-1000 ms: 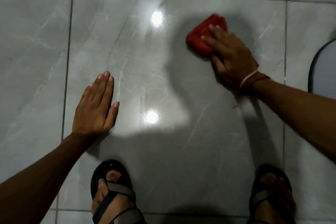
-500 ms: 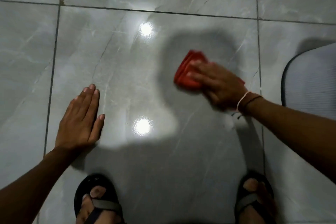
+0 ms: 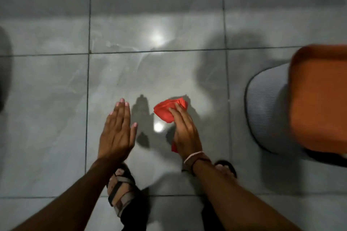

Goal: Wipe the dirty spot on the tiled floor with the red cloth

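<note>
The red cloth is bunched in my right hand, which holds it lifted off the grey marbled floor tile; a corner of the cloth hangs below my palm. My left hand is flat with fingers together, raised above the same tile, empty, its shadow falling just to its right. I cannot make out a dirty spot on the glossy tile; two bright light reflections sit on it.
A grey mat lies on the floor at the right, with an orange seat or stool over it. My sandalled feet stand at the tile's near edge. A dark shape sits at the far left edge.
My right hand pulled the cloth back toward me and lifted it from the floor. My left hand came off the tile. The view rose and shifted, bringing the orange seat into sight.
</note>
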Tool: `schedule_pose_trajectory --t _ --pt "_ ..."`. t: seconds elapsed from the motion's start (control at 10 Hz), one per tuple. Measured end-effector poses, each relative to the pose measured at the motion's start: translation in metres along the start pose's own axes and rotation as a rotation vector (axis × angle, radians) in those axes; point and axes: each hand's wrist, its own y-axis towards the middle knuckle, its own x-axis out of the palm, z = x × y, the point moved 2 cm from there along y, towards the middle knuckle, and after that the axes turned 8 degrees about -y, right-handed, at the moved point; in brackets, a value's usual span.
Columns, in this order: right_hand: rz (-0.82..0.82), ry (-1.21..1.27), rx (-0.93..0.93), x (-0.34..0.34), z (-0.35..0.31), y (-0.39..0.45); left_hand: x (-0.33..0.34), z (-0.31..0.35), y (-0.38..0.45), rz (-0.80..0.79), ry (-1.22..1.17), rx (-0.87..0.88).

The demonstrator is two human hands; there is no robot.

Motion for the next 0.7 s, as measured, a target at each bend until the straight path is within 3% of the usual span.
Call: schedule_pose_trajectory --t 0.1,0.3,0.4,0.5,0.6,0.7 --pt "0.174 0.018 0.031 -0.116 -0.027 -0.013 -0.066 0.098 0.025 0.024 -0.117 0.028" --pt "0.47 -0.201 0.162 -0.297 0.027 -0.007 -0.128 0.288 0.099 0.007 -0.239 0.165" --pt "0.385 -0.301 0.252 -0.31 0.081 0.011 -0.108 0.336 0.124 -0.024 -0.256 0.217" --pt "0.156 -0.314 0.211 -0.287 0.118 0.02 -0.078 0.348 0.128 -0.053 -0.232 0.26" --pt "-0.001 -0.358 0.189 -0.267 0.135 0.018 -0.059 0.34 0.12 -0.047 -0.197 0.392" --pt "-0.021 -0.336 0.234 -0.285 0.126 0.009 -0.069 0.336 0.107 -0.079 -0.191 0.464"
